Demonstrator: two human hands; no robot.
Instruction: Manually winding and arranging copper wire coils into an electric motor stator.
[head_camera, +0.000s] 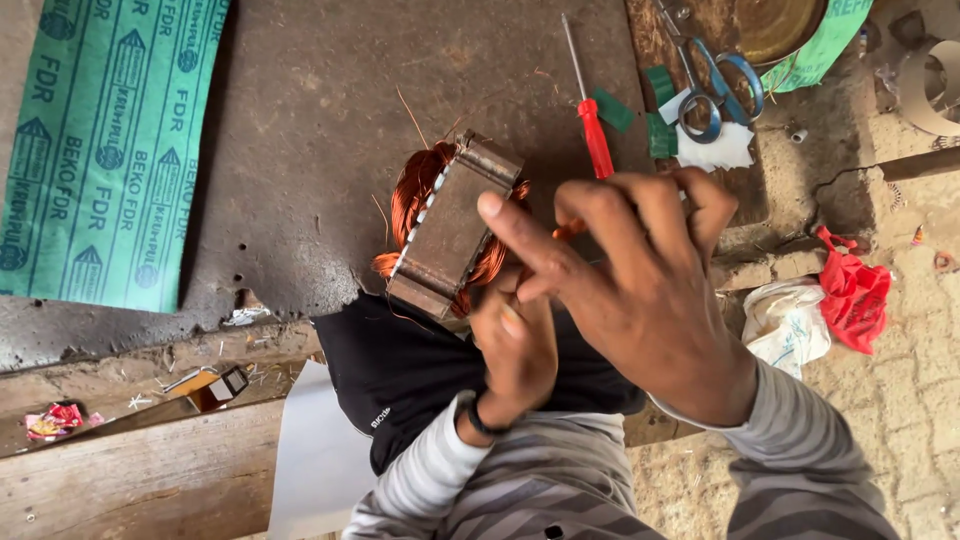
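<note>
A rusty metal motor stator (452, 227) wound with copper wire coils (415, 190) is held up on edge over the dark worktop (330, 130). My left hand (512, 350) grips it from underneath. My right hand (630, 280) reaches across it, index finger stretched along its upper right side, other fingers curled behind. A red-handled screwdriver (595, 135) lies on the worktop just beyond my right hand. Blue-handled scissors (712, 85) lie further right, on white paper scraps (715, 150) beside small green paper pieces (660, 125).
A green printed insulation sheet (100, 140) lies at the left. Wooden planks (140, 470) run along the lower left with a white sheet (315, 460). A red bag (855, 295) and white bag (785, 320) sit on the sandy ground at right. A metal tin (775, 25) stands top right.
</note>
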